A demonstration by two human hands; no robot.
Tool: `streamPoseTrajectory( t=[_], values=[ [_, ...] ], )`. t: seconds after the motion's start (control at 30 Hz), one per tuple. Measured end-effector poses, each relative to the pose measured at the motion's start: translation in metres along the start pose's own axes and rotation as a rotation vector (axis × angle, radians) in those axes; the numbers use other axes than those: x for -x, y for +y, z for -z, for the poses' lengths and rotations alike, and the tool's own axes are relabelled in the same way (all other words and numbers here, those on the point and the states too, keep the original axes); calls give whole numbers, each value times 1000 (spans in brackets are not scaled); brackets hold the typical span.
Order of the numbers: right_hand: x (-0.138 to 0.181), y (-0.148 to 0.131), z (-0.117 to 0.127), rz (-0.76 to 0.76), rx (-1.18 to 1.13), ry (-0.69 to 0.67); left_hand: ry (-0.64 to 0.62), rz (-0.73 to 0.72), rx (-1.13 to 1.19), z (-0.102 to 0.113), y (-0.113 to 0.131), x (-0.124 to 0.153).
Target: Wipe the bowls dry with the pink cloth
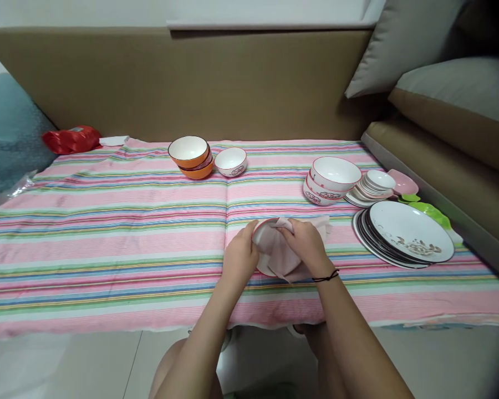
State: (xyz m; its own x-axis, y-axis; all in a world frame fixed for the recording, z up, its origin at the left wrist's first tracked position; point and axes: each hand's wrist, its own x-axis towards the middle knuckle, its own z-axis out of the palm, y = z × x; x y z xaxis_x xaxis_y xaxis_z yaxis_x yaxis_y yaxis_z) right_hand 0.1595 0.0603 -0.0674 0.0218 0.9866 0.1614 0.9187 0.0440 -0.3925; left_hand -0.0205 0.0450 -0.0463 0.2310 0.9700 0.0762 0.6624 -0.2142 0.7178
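Observation:
My left hand (240, 258) grips the rim of a white bowl with a red edge (263, 244), tilted toward me above the striped cloth. My right hand (306, 246), with a black band at the wrist, presses a pale pink cloth (283, 260) into the bowl; the cloth drapes over the bowl's lower side and trails to the right. Both hands have their fingers curled closed. Most of the bowl is hidden by the cloth and my hands.
A striped pink tablecloth (108, 233) covers the low table. Stacked orange bowls (191, 156) and a small white bowl (230, 161) stand at the back. At the right are stacked white bowls (331, 180), small saucers (374, 185), large plates (407, 233), green dishes (430, 212). A red bag (71, 138) lies far left.

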Motion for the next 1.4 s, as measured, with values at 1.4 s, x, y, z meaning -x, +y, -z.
streamPoseTrajectory(
  t=[1.4],
  values=[
    [-1, -6, -1, 254, -615, 21, -19, 100, 323, 0, -17, -16]
  ],
)
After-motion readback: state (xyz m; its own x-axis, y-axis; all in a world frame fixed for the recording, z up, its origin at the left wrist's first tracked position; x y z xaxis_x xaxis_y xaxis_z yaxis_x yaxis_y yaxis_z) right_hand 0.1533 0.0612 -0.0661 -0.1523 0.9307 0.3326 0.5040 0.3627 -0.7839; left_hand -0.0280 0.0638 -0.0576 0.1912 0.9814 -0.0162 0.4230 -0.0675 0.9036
